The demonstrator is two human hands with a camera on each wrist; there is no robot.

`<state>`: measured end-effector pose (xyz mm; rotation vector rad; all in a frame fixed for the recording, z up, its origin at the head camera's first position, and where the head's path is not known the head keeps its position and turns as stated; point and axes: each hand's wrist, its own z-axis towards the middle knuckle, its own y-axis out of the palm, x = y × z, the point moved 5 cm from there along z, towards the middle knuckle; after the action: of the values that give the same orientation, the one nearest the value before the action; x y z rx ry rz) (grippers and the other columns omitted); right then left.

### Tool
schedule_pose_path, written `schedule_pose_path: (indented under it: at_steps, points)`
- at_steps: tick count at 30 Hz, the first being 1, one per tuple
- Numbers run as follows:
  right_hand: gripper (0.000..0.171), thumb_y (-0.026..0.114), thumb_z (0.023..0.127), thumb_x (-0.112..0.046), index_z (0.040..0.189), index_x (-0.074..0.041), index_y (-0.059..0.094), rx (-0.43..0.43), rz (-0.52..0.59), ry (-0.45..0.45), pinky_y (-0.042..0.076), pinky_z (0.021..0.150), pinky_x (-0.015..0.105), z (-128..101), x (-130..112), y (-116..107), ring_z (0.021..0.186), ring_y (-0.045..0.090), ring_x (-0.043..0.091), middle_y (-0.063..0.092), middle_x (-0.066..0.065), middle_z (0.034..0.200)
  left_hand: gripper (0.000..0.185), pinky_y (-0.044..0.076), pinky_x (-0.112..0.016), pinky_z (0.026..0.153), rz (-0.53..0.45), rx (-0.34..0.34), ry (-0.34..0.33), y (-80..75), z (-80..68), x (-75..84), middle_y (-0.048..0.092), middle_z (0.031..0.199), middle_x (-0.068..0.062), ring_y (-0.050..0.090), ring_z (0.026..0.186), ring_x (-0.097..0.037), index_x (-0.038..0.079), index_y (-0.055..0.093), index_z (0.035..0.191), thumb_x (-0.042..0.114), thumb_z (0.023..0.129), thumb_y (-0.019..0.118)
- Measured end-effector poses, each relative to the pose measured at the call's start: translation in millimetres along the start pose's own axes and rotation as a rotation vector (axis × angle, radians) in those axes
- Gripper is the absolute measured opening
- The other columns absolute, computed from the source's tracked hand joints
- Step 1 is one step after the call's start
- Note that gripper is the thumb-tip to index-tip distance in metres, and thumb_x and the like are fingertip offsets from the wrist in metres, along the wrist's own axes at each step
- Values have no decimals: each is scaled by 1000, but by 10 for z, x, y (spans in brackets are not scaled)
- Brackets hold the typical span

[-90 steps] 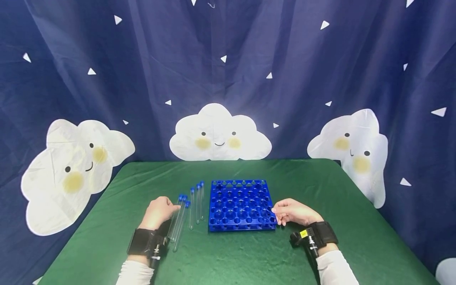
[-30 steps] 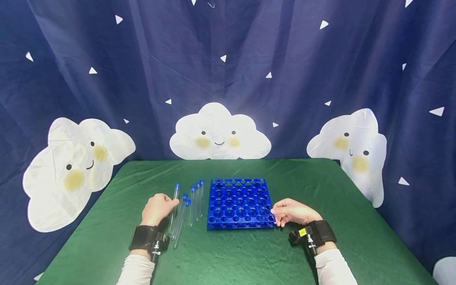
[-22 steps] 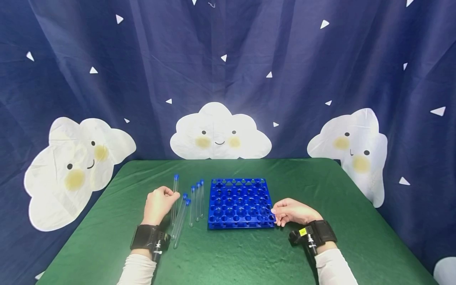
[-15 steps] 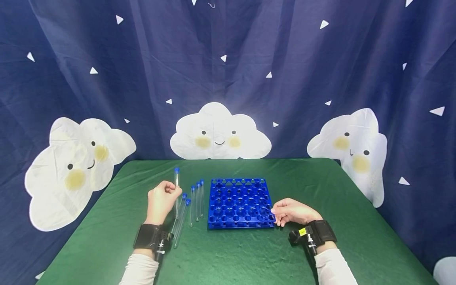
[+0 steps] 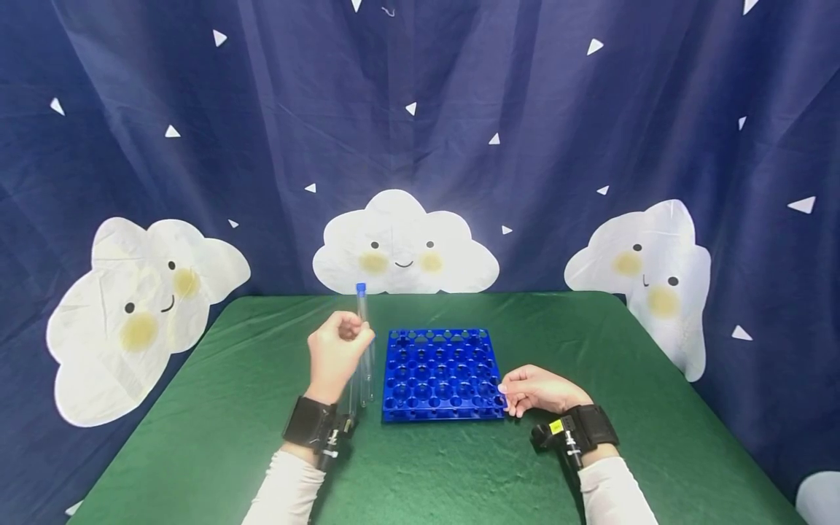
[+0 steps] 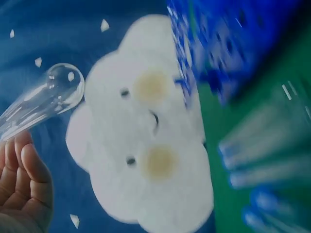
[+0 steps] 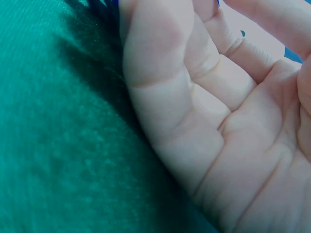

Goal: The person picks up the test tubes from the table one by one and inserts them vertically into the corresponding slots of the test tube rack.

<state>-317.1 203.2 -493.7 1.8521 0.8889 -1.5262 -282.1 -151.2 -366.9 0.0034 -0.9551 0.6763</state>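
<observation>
My left hand (image 5: 337, 354) pinches a clear test tube (image 5: 362, 305) with a blue cap, held up nearly vertical, cap on top, to the left of the rack. In the left wrist view the tube's rounded bottom (image 6: 65, 87) sticks out past the curled fingers (image 6: 34, 162). A blue test tube rack (image 5: 442, 372) with rows of round holes stands on the table. At its front right corner, the thumb and fingers of my right hand (image 5: 541, 390) grip the edge. The right wrist view shows mostly the palm and curled fingers (image 7: 160, 63).
Several blue-capped test tubes (image 6: 252, 177) lie left of the rack, blurred in the left wrist view and largely hidden behind the left hand and wrist in the head view. Green cloth (image 5: 426, 467) covers the table. Behind it hangs a dark blue curtain (image 5: 453, 160) with clouds.
My left hand has picked one test tube out of the lying group, raised it upright and carried it rightward toward the rack. The right hand has stayed at the rack's corner.
</observation>
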Motion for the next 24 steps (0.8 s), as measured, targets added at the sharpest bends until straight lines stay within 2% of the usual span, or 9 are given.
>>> schedule_pose_path:
  at_steps: [5, 11, 18, 24]
  points:
    - [24, 47, 100, -7, 84, -12, 64, 6, 6, -6, 57, 63, 23, -17, -6, 1, 66, 68, 7, 72, -3, 75, 13, 55, -23, 61, -108, -55, 64, 366, -20, 234, 70, 73, -1, 64, 63, -11, 10, 64, 81, 11, 74, 75]
    - [22, 48, 100, -7, 86, -10, 64, 17, 5, -12, 57, 62, 23, -11, 7, 8, 66, 68, 8, 71, -2, 75, 14, 55, -22, 60, -165, -97, 121, 769, -65, 438, 69, 75, -2, 63, 64, -11, 10, 63, 82, 12, 74, 74]
    - [22, 47, 100, -7, 86, -9, 63, 20, -1, -6, 57, 62, 23, -1, 23, 9, 65, 67, 8, 71, -2, 75, 13, 55, -20, 60, -214, -143, 96, 1163, -162, 511, 69, 74, -2, 62, 62, -8, 11, 62, 81, 11, 74, 73]
    - [22, 47, 100, -7, 86, -10, 63, 21, 7, 2, 57, 63, 24, -13, -7, 12, 66, 67, 7, 71, -2, 75, 13, 55, -20, 60, -259, -180, 99, 1406, -238, 585, 69, 75, -4, 62, 63, -7, 9, 61, 81, 11, 74, 73]
